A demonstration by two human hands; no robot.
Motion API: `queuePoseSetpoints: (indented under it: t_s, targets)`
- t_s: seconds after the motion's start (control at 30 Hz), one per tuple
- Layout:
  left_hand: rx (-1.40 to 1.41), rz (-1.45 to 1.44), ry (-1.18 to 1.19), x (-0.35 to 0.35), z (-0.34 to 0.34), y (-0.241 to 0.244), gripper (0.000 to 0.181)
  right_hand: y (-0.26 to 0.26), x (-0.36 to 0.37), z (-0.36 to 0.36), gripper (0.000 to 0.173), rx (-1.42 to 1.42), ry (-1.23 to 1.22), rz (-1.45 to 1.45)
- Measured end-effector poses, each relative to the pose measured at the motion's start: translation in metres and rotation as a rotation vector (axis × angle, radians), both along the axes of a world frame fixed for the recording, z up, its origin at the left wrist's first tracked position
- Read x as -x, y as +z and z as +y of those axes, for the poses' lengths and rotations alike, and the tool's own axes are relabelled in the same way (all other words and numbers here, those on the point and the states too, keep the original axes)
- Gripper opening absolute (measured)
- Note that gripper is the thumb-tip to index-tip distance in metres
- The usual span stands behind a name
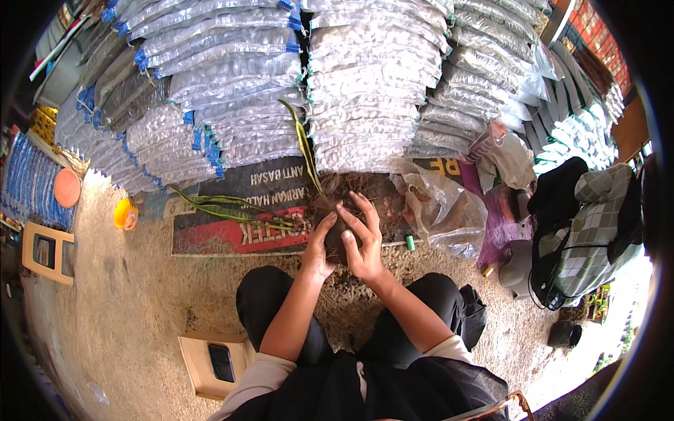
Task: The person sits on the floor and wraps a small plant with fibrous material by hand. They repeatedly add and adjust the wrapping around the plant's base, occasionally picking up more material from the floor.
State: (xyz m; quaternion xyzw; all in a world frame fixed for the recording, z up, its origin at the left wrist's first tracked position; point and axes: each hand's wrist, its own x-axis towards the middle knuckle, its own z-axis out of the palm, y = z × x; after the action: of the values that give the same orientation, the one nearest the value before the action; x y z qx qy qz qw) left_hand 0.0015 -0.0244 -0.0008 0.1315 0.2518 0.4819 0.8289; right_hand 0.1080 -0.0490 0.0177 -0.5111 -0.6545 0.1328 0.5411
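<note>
A dark, rounded clump of soil and fibre (335,246) sits between my two hands, low above the ground in front of my knees. My left hand (319,246) cups its left side, thumb along the top. My right hand (362,239) covers the upper right side, fingers spread over it. An upright snake plant leaf (303,139) with yellow edges runs down to just beyond the clump; whether they are joined is hidden. More snake plant leaves (231,208) lie to the left on a printed sheet (210,239). Loose brown fibre (363,187) is heaped behind my fingers.
Stacked clear bags of pebbles (368,105) form a wall ahead. A crumpled plastic bag (450,213) and a green spool (410,242) lie right. Another person in a checked garment (595,226) sits farther right. A cardboard box (200,363) holding a phone (221,363) lies by my left knee.
</note>
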Motion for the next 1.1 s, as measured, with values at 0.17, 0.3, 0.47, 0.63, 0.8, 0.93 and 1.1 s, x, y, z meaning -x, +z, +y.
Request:
queuePoseSetpoints:
  t_s: [0.17, 0.3, 0.47, 0.63, 0.8, 0.93, 1.1]
  targets:
    - [-0.036, 0.117, 0.068, -0.008, -0.001, -0.006, 0.04, -0.012, -0.003, 0.001, 0.032, 0.006, 0.02, -0.003]
    - [0.033, 0.01, 0.049, -0.002, 0.001, -0.016, 0.032, -0.007, -0.002, 0.005, 0.053, 0.107, 0.114, 0.131]
    - [0.139, -0.045, 0.118, 0.002, 0.007, 0.006, 0.035, -0.004, -0.008, 0.019, 0.073, 0.235, 0.214, 0.698]
    - [0.132, -0.017, 0.107, 0.005, 0.007, 0.009, 0.035, 0.006, -0.017, 0.017, 0.067, 0.017, 0.097, 0.293]
    - [0.142, -0.148, 0.036, -0.007, 0.005, -0.014, 0.032, -0.003, 0.0, 0.013, 0.063, 0.099, 0.142, 0.123]
    - [0.166, -0.131, 0.023, -0.001, 0.007, -0.011, 0.037, -0.001, -0.004, 0.022, 0.053, 0.091, 0.135, 0.301]
    - [0.08, -0.256, -0.021, 0.009, 0.012, -0.008, 0.049, 0.017, -0.014, 0.011, 0.052, -0.108, 0.083, -0.135]
